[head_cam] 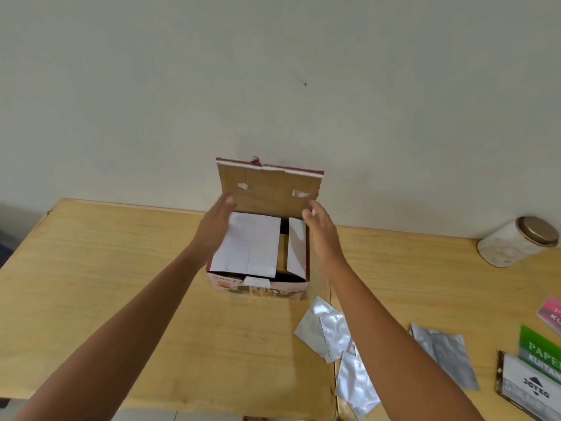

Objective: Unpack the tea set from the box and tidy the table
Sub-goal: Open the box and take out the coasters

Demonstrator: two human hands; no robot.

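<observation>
2 hands at box [259, 270] mid-table [106, 268]: left hand [214, 224], right hand [321, 230], fingers relaxed, touching raised lid flap [268, 189] at either edge; silver sachets [334, 332] nearby.

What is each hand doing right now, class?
Left hand: open, fingertips at the raised box lid.
Right hand: open, fingers relaxed near the lid, holding nothing.

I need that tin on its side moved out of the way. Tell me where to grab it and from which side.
Grip the tin around its pale cylindrical body, coming down from above, fingers across the curve. It lies tilted on its side on the table, bronze lid facing right and up, so the lid end offers little purchase and it may roll.
</observation>
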